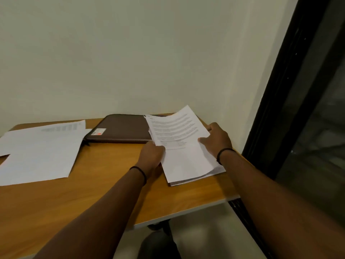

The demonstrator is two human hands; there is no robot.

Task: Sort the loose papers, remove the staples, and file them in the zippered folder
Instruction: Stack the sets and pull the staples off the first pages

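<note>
A stack of white printed papers (pixel 184 152) lies at the right end of the wooden table (pixel 104 184), its far end overlapping the folder. My left hand (pixel 152 155) grips the stack's left edge. My right hand (pixel 217 140) holds its right edge, thumb on the top sheet. The brown zippered folder (pixel 121 130) lies flat and closed at the back of the table, a small label on its left part. A second spread of loose white sheets (pixel 39 152) lies at the left end of the table.
A pale wall rises directly behind the table. A dark window frame (pixel 280 94) stands at the right. The table's front right edge (pixel 186 214) drops to a pale floor, with a dark chair part (pixel 158 242) below.
</note>
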